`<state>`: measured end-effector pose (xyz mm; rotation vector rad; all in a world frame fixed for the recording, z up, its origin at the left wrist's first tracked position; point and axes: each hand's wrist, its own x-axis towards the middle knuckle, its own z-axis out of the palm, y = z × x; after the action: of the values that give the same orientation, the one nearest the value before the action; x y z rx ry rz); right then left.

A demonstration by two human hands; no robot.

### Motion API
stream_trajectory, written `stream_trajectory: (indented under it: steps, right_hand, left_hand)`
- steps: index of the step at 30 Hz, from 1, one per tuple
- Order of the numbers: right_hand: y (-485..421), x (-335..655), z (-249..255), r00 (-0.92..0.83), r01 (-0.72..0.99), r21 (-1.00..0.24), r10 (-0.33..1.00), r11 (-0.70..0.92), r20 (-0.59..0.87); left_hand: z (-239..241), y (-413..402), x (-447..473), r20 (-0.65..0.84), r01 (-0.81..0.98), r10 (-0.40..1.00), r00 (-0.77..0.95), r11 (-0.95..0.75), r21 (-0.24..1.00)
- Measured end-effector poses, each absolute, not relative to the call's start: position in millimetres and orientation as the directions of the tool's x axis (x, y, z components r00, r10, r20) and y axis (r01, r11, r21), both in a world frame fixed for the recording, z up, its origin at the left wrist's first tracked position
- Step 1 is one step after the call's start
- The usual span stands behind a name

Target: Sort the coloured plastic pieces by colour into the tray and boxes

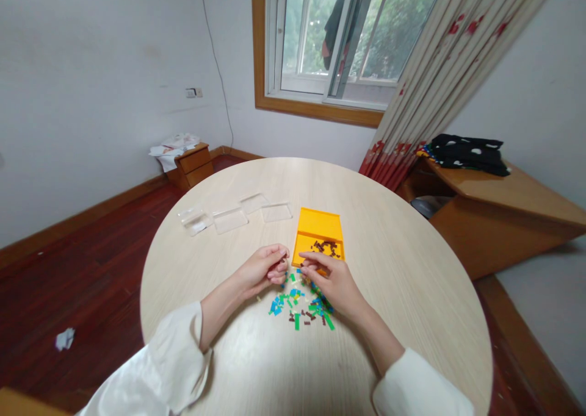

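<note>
My left hand (267,266) is raised over the table with its fingers curled in a pinch. A small dark brown building brick (284,258) shows at its fingertips. Facing it, my right hand (330,277) has thumb and fingers drawn close together near the front edge of an open yellow box (319,224). Whatever sits between those fingertips is too small to make out. Brown bricks (326,246) lie scattered inside the box. Below both hands spreads a loose pile of blue, green, brown and a few yellow bricks (293,299), partly hidden by my right hand.
Several clear plastic trays (229,220) stand on the far left of the round wooden table (220,355). Beyond it are a small drawer cabinet (196,164) with papers and, at right, a wooden desk (513,202) with black cloth. A person (336,28) appears outside the window.
</note>
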<state>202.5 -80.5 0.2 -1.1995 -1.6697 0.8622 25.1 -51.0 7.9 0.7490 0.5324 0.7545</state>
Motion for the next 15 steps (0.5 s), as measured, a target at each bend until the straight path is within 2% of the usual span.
stream_trajectory:
  steps: [7,15]
  right_hand:
    - [-80.6,201.9,0.0,-0.126,0.342,-0.876,0.940,0.340,0.316]
    - [-81.0,202.3,2.9,-0.130,0.386,-0.840,0.924,0.380,0.358]
  left_hand:
    - [1.2,-49.4,25.7,-0.201,-0.402,0.800,0.566,0.480,0.780]
    - [-0.5,-48.1,23.8,-0.284,-0.413,0.794,0.537,0.541,0.733]
